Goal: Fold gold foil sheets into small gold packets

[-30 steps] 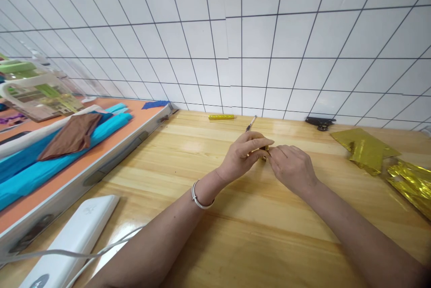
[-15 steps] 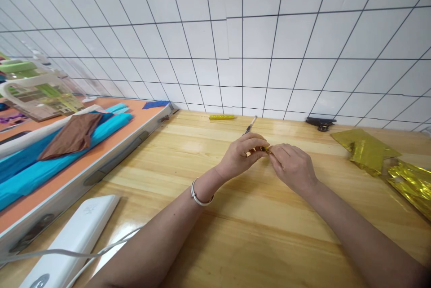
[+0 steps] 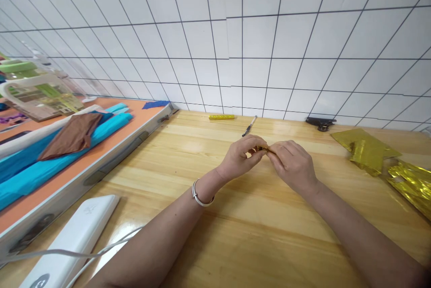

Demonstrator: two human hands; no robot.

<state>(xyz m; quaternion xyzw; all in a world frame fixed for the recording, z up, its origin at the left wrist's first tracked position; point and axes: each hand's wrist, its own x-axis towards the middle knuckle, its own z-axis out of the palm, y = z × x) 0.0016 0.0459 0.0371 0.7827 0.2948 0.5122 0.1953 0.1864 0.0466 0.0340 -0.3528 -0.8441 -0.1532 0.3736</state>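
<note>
Above the wooden table, my left hand (image 3: 241, 157) and my right hand (image 3: 293, 164) meet and pinch a small piece of gold foil (image 3: 264, 148) between their fingertips. Most of the foil is covered by the fingers, so its full shape is hidden. Just beyond my left hand lies a pen (image 3: 249, 126). To the right of my right hand, flat gold foil sheets (image 3: 367, 151) rest on the table, with a crumpled gold foil piece (image 3: 411, 184) beside them.
By the tiled wall lie a yellow patterned strip (image 3: 221, 117) and a black clip-like object (image 3: 321, 123). On the left, an orange surface (image 3: 134, 119) carries blue rolls and a brown folded piece (image 3: 72, 134). A white device with cables (image 3: 74, 238) sits at lower left.
The fingers of both hands have shifted slightly around the foil, which now shows as a thin darker strip between them. The arms have barely moved.
</note>
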